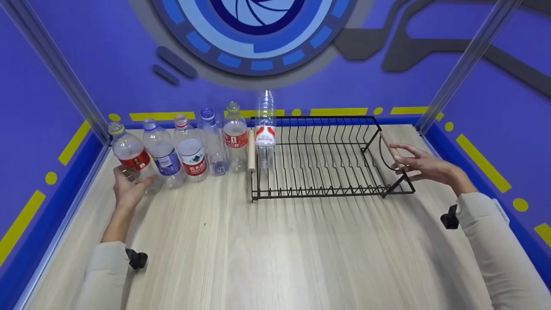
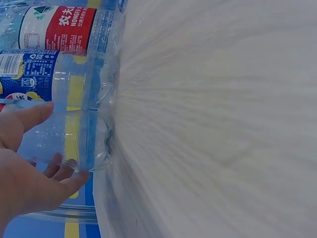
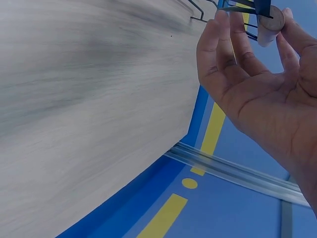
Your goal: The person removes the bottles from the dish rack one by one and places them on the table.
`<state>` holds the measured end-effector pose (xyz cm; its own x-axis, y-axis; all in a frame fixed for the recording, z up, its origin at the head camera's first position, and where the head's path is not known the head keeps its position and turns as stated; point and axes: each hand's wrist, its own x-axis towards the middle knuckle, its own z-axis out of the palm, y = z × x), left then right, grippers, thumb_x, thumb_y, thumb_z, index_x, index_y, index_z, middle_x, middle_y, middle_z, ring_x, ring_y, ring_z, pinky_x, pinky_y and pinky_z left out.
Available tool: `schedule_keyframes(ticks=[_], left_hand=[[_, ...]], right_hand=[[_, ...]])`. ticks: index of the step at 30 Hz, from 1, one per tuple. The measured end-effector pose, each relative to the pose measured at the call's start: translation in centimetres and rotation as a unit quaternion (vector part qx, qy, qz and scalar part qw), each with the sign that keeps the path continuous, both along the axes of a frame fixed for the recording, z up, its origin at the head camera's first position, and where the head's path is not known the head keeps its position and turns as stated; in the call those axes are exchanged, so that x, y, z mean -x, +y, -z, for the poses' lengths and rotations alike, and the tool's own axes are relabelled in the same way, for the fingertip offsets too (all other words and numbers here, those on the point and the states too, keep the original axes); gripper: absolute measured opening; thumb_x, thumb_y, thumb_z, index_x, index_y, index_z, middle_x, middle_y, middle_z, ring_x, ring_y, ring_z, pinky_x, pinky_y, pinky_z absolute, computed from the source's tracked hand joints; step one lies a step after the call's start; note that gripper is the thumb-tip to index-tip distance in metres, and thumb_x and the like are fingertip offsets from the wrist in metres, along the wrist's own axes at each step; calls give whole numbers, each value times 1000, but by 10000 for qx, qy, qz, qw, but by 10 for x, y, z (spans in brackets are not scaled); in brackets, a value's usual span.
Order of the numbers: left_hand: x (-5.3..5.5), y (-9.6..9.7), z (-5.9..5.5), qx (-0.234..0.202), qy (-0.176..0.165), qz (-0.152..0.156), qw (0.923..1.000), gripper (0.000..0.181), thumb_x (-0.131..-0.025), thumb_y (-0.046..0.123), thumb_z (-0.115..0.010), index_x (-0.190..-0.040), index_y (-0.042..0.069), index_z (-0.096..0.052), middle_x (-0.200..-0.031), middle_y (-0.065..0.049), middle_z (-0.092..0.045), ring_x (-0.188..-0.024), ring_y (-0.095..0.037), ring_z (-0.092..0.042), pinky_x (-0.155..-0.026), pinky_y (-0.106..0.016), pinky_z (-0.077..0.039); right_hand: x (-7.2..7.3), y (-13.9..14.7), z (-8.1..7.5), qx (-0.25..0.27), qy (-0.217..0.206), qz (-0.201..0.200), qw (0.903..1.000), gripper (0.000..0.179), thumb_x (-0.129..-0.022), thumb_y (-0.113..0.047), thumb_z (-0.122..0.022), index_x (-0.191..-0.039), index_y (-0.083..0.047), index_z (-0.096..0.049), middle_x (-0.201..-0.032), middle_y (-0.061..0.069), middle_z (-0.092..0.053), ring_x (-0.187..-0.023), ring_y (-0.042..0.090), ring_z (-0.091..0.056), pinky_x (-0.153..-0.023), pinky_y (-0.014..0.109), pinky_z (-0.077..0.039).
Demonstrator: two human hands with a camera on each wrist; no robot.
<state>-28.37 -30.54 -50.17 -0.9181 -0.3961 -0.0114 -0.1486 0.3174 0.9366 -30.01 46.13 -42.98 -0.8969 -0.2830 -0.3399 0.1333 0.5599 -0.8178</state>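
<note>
My left hand (image 1: 129, 188) is around the lower part of the leftmost plastic bottle (image 1: 137, 160), thumb on one side and fingers on the other. This clear bottle has a red label and stands upright. Beside it is a bottle with a blue label (image 1: 167, 163); in the left wrist view the two bottles stand side by side. My right hand (image 1: 430, 168) holds the wooden handle (image 1: 391, 148) at the right end of a black wire dish rack (image 1: 327, 196), between thumb and fingertips. A clear bottle with a red and white label (image 1: 265, 137) stands upright in the rack's left end.
Between the blue-labelled bottle and the rack stand a red and white labelled bottle (image 1: 193, 157), a bluish unlabelled bottle (image 1: 215, 148) and a red-labelled bottle (image 1: 236, 135). Another wooden handle (image 1: 252, 150) is on the rack's left end. Blue walls (image 1: 129, 99) enclose the wooden table (image 1: 241, 258).
</note>
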Motion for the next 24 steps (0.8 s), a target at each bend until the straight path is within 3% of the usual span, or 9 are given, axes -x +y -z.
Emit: schedule_keyframes(ticks=[10, 16, 24], left_hand=[[-5, -4, 1, 139, 134, 160, 9997, 87, -89, 8, -75, -154, 4, -17, -157, -27, -40, -148, -39, -38, -123, -50, -32], [-17, -14, -4, 263, -65, 321, 9991, 88, -93, 11, -71, -157, 8, -10, -162, -26, -32, -151, -39, -31, -123, -53, -30], [-37, -29, -8, 395, -491, 265, 9977, 81, -98, 30, -68, -155, 5, -16, -162, -25, -31, -150, -41, -30, -122, -57, -31]], right_hand=[[1, -2, -1, -127, 14, -73, 9999, 66, -108, -43, -46, -164, -30, -14, -141, 12, -58, -122, 18, -63, -97, 38, -52], [3, -2, -1, -131, -46, -66, 9999, 66, -108, -44, -46, -164, -31, -14, -138, 10, -60, -116, 12, -64, -97, 37, -52], [0, -2, -1, -57, -73, -48, 9999, 64, -109, -43, -45, -164, -31, -13, -136, 9, -60, -115, 12, -65, -98, 40, -52]])
